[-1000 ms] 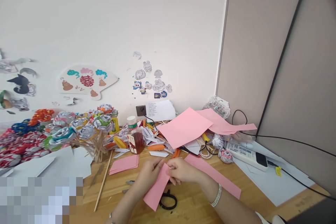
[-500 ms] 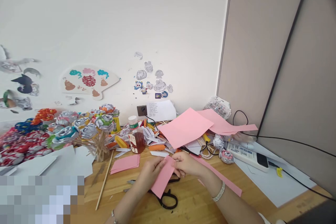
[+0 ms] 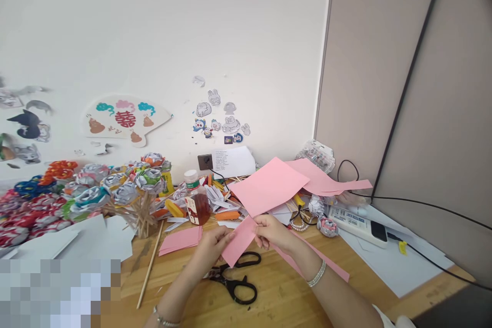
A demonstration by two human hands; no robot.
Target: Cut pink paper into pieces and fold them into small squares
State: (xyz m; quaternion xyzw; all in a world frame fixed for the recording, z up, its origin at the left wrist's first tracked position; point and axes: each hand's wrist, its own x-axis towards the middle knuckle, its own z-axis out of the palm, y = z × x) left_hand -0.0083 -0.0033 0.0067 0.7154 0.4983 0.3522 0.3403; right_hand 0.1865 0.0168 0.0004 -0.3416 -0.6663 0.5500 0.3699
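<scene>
Between my hands is a small pink paper piece [image 3: 239, 243], held up over the wooden table. My left hand [image 3: 210, 250] pinches its left edge between thumb and fingers. At the upper right corner, my right hand [image 3: 272, 233] grips it with fingers curled. Black-handled scissors [image 3: 243, 284] lie just below the paper, their blades partly hidden by my left hand and wrist. Left of my hands is a small stack of pink paper pieces [image 3: 180, 241]. A long pink strip [image 3: 326, 261] lies partly under my right forearm.
Large pink sheets [image 3: 272, 184] rest on a heap of paper scraps. A bottle of reddish-brown liquid [image 3: 197, 202] stands behind the stack. Paper flowers on sticks [image 3: 126, 189] and a wooden stick [image 3: 150, 266] are at left. A white power strip [image 3: 357, 226] is at right.
My hands have moved slightly apart and up, and the pink piece has turned from nearly upright to a more slanted position. More of the scissors now shows. The view has shifted slightly.
</scene>
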